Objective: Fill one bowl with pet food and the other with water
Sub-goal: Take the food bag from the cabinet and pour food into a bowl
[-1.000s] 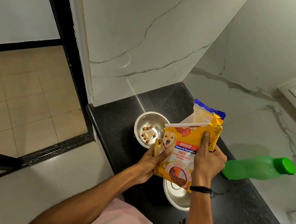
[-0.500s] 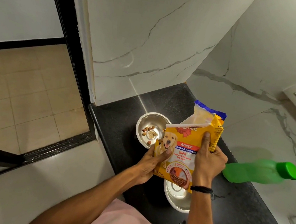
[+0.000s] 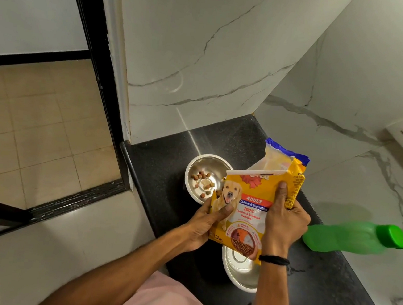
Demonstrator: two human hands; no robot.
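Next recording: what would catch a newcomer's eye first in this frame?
The yellow dog food bag stands out, gripped by the left hand and the right hand above the black counter. Beyond it the far bowl holds a few pieces of kibble, the near bowl sits partly hidden under the bag, and a green bottle lies on its side at the right.

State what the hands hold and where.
The pet food bag: the left hand grips its lower left edge, the right hand its right side.
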